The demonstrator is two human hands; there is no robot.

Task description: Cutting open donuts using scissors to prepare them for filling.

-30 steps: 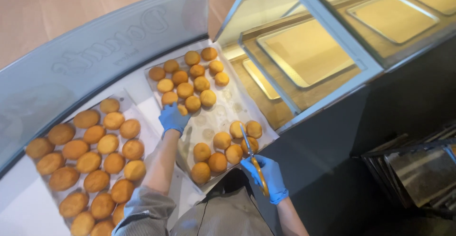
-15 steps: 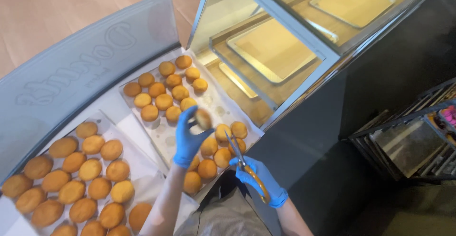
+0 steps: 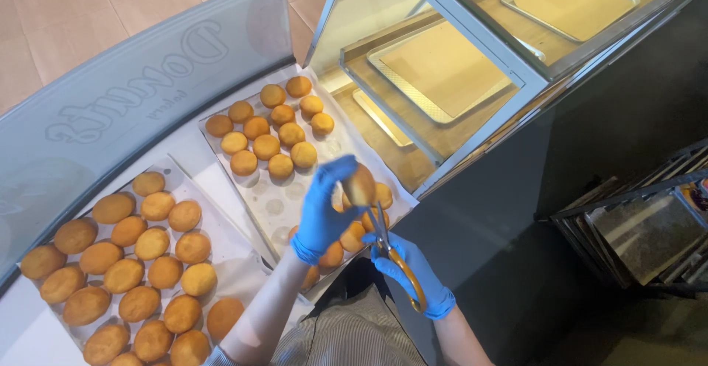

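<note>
Left hand (image 3: 322, 215) in a blue glove, raised above the near tray (image 3: 276, 200), fingers (image 3: 333, 171) clamped around a round golden bun (image 3: 361, 185) held up off the paper. Right hand (image 3: 413, 270), also blue-gloved, just below and beside it, fingers closed through the orange handles of a pair of scissors (image 3: 391, 252), blades pointing up toward the underside of the bun; whether the blade tips touch the bun, impossible to tell. Beneath both hands, a few more buns at the near end of that paper-lined tray, and a tight cluster of buns (image 3: 269, 130) at its far end, with bare paper between. To the left, a second lined tray (image 3: 221, 233) packed with larger golden buns in rows. Both trays flat on a pale tabletop (image 3: 192, 152) behind a curved glass front (image 3: 110, 93). To the right, an open glass display case (image 3: 442, 78) with empty metal trays on its shelves.
</note>
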